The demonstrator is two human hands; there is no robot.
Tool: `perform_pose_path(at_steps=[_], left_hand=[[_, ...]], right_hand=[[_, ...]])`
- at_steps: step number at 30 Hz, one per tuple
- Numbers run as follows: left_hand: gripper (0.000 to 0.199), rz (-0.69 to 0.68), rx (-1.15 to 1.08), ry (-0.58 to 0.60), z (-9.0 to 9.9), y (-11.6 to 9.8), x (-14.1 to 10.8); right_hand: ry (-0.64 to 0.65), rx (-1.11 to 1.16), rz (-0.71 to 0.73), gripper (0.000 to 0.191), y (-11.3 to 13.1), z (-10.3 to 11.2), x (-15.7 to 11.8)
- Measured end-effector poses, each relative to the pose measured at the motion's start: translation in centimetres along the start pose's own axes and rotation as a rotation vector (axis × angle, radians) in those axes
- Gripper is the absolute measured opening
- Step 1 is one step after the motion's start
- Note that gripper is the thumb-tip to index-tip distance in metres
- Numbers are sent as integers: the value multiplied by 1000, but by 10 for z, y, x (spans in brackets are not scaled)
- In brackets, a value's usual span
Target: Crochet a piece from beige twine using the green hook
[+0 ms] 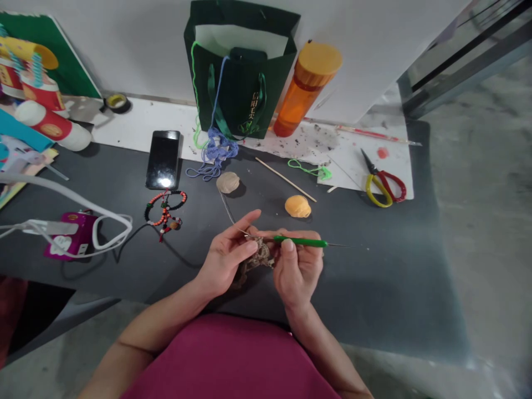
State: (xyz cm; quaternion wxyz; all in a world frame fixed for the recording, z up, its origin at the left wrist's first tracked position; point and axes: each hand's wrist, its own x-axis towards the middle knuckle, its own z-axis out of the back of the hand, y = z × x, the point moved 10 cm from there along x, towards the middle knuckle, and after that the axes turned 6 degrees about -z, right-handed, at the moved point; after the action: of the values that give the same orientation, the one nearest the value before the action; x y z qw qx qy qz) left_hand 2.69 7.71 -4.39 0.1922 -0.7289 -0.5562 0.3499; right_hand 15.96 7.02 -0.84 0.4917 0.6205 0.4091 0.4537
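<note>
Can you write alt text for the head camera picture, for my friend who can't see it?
A person's right hand holds a green crochet hook, and the left hand holds a small tan crocheted piece. Scissors, a phone and an orange bottle sit farther along the dark table.

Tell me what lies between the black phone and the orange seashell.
A pale tan seashell lies between the black phone and the orange seashell, seen in the head view.

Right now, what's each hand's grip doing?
Left hand: closed, holding the crocheted piece.
Right hand: closed, holding the crochet hook.
</note>
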Motion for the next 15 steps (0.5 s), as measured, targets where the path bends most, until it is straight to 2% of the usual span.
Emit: perform_pose_path(at_steps=[4,6,7,9,12,15], left_hand=[[57,-11,-16,-81,8,-1,2],[61,11,-35,-94,9,1,2],[61,27,-49,-93,9,2,2],[61,63,-78,-84,8,5,2],[65,108,-113,-79,7,9,2],[68,138,-126,-91,8,11,2]], right_hand=[[139,-237,339,21,38,-19,-2],[130,-316,458,26,49,-23,-5],[102,-325,469,26,50,-22,-6],[41,-281,415,22,46,-16,-5],[-17,-190,248,12,29,-6,-4],[-80,-192,90,8,11,5,-6]])
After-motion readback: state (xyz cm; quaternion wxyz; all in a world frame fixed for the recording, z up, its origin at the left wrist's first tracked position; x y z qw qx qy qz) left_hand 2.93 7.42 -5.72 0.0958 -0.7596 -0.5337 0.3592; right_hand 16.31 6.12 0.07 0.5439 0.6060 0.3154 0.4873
